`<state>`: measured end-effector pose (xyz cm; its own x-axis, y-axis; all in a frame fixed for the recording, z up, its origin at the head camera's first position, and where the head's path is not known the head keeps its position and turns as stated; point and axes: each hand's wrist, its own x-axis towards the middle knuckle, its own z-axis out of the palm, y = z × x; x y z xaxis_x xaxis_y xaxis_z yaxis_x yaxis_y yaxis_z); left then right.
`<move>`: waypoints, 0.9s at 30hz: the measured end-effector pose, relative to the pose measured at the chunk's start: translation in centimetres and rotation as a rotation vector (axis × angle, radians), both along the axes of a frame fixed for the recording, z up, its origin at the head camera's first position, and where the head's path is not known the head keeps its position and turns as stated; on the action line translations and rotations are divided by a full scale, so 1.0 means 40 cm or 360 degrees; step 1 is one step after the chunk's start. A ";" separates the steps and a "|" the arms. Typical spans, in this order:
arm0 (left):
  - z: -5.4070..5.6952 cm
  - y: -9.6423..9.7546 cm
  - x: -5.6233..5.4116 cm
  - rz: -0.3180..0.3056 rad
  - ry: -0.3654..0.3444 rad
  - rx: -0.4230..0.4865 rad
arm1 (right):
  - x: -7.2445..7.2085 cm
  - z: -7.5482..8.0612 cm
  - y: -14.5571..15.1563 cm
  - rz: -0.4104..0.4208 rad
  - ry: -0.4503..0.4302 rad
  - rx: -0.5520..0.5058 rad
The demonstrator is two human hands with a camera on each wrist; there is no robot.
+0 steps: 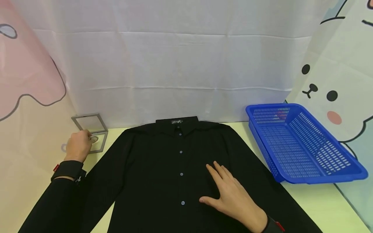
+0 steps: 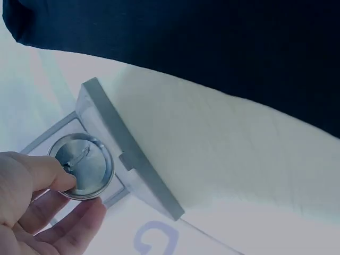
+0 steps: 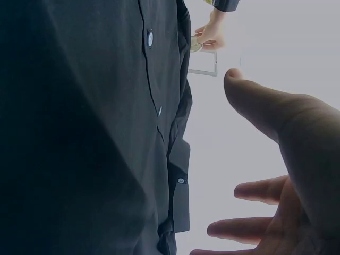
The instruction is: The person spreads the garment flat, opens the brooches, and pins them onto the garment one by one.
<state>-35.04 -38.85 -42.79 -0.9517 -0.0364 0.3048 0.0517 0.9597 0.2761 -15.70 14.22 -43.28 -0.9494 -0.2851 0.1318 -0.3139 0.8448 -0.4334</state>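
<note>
A round metal pin-back badge [image 2: 95,183] is pinched between the thumb and fingers of my left hand [image 1: 78,145]; its back with the pin shows in the left wrist view. Just behind it stands a small grey-framed hinged case [image 1: 100,132] with its lid raised, at the table's left back corner. A black button-up shirt [image 1: 154,168] lies front up across the table, collar at the far side. Over the shirt's right front is my right hand [image 1: 230,197], fingers spread, holding nothing. Whether it touches the cloth I cannot tell.
A blue plastic basket [image 1: 279,178] with perforated sides stands at the right, beside the shirt's sleeve. White cloth [image 1: 180,64] hangs behind the table, and cartoon-printed sheets [image 1: 349,84] flank it. Pale yellow tabletop [image 1: 314,194] shows around the shirt.
</note>
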 end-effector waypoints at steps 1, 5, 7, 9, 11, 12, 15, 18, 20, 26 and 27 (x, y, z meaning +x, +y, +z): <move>0.002 0.001 0.002 0.0000 0.0006 0.0008 | 0.000 0.000 0.001 -0.0003 -0.0005 0.0000; 0.010 0.014 0.018 -0.0006 0.0035 0.0035 | 0.002 0.001 0.003 -0.0008 -0.0017 0.0003; 0.014 0.021 0.029 -0.0025 0.0063 0.0027 | 0.003 0.002 0.003 -0.0005 -0.0015 0.0002; 0.019 0.026 0.039 -0.0058 0.0095 0.0012 | 0.004 0.002 0.002 -0.0004 -0.0014 0.0000; 0.026 0.032 0.051 -0.0084 0.0115 0.0000 | 0.005 0.002 0.002 -0.0005 -0.0012 0.0000; 0.029 0.036 0.057 -0.0098 0.0122 0.0001 | 0.005 0.002 0.002 -0.0004 -0.0010 0.0004; 0.042 0.048 0.071 -0.0149 0.0151 -0.0003 | 0.007 0.003 0.000 -0.0009 0.0002 0.0003; 0.052 0.067 0.095 -0.0217 0.0234 -0.0024 | 0.011 0.007 0.003 0.0001 0.0011 0.0002; 0.058 0.083 0.112 -0.0267 0.0288 -0.0037 | 0.014 0.009 0.005 0.0007 0.0012 0.0001; 0.082 0.144 0.168 -0.0333 0.0345 -0.0021 | 0.021 0.021 0.007 0.0025 0.0014 -0.0012; 0.086 0.156 0.180 -0.0341 0.0370 -0.0030 | 0.022 0.023 0.007 0.0026 0.0009 -0.0018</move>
<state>-27.86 -32.60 -39.35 -0.8420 0.1653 0.5135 0.3129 0.9251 0.2153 -14.80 14.50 -42.37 -0.9438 -0.2990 0.1406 -0.3301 0.8345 -0.4413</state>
